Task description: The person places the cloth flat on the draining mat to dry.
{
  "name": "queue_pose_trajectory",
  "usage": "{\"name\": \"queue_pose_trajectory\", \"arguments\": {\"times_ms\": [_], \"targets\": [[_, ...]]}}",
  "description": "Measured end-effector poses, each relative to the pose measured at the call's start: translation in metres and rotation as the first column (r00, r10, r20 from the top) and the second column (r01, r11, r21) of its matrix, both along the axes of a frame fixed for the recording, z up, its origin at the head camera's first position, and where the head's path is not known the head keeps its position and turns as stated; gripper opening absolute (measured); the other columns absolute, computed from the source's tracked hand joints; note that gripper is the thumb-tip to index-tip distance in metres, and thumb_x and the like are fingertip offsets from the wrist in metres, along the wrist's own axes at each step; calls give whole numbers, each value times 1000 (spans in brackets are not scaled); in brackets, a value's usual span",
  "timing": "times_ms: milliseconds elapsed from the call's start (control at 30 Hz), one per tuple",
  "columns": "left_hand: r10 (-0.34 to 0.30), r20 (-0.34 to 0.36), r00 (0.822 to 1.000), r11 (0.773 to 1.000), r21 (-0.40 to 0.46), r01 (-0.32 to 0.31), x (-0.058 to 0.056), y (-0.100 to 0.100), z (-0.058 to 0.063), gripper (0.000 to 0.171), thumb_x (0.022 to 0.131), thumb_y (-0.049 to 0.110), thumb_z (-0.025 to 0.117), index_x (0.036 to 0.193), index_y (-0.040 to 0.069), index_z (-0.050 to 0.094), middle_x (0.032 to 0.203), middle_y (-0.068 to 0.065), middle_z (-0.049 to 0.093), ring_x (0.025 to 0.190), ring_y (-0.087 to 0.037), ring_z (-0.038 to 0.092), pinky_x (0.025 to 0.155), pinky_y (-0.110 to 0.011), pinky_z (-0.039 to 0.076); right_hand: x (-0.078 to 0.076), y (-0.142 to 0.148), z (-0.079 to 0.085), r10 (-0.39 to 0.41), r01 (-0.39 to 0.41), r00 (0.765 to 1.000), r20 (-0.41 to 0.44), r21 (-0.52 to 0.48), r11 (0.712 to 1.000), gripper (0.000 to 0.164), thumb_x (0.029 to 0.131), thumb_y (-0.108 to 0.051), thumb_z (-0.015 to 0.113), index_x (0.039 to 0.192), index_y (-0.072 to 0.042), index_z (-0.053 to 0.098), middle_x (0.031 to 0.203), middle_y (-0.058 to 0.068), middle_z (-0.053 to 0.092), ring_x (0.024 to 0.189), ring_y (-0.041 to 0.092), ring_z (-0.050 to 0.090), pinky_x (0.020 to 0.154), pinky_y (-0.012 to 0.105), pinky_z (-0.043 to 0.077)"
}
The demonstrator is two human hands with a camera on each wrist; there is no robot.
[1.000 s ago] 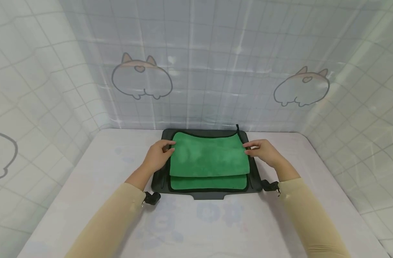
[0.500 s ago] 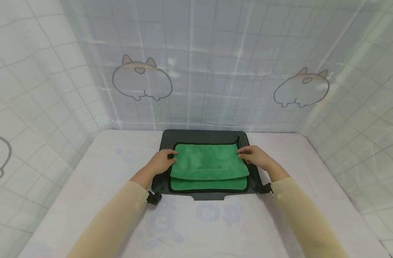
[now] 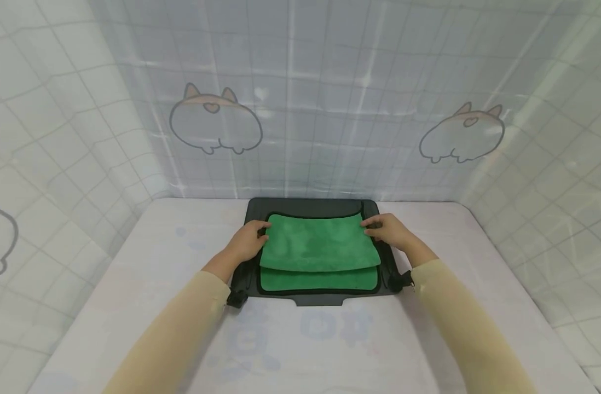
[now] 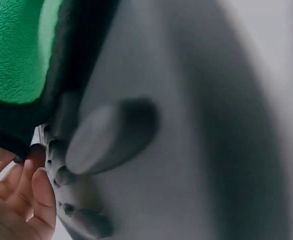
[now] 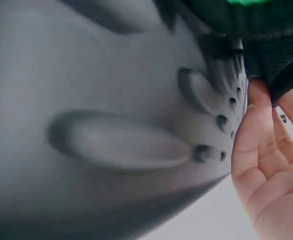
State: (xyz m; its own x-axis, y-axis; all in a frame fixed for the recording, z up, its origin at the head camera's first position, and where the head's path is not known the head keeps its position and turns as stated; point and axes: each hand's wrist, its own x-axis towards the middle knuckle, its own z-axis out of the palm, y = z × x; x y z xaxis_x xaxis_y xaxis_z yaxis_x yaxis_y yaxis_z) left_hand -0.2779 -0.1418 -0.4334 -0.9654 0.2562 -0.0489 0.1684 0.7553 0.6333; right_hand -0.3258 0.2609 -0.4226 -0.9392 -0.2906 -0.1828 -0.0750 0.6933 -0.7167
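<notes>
A green plush towel with black trim lies doubled over on a dark grey board. At its left edge my left hand pinches the cloth between thumb and fingers. Opposite it, my right hand pinches the right edge. The far trim sags between the two hands, and a flap of the lower layer shows in front. In the right wrist view, black cloth sits between thumb and fingers. The left wrist view has the towel's corner above the board, near my left fingers.
Raised oval bumps stand on the board's surface. A tab juts from its near edge. The pale printed table surrounds it, with a tiled-pattern curtain behind and at both sides.
Both hands came toward me with the towel's far edge, then rose slightly back. The right hand also shifted inward. The far trim went from sagging to straight and now sags again.
</notes>
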Motion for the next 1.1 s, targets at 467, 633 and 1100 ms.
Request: {"name": "queue_pose_trajectory", "arguments": {"times_ms": [467,633,1100], "targets": [[14,-75,997,999,-31,-17,-20,3,6,53,103,6,54,153,1,37,157,-25,31,131,-40,48,100,-49,45,-17,-4,14,-94,93,996,-8,-60,994,36,100,-14,64,135,-8,63,158,19,33,110,38,64,93,47,53],[26,-62,998,998,-51,-29,-25,5,12,55,104,5,51,155,2,32,159,-24,27,138,-41,41,105,-50,41,-22,-8,16,-123,122,992,-4,-70,990,38,100,-12,63,138,-7,60,159,18,33,117,37,60,95,45,53],[45,-23,999,995,-84,-47,-37,10,14,60,103,7,51,157,1,26,161,-24,21,145,-41,30,116,-50,30,-31,-17,12,-169,169,986,-1,-68,983,40,100,-8,61,140,-7,58,157,16,36,112,36,60,91,45,53]]}}
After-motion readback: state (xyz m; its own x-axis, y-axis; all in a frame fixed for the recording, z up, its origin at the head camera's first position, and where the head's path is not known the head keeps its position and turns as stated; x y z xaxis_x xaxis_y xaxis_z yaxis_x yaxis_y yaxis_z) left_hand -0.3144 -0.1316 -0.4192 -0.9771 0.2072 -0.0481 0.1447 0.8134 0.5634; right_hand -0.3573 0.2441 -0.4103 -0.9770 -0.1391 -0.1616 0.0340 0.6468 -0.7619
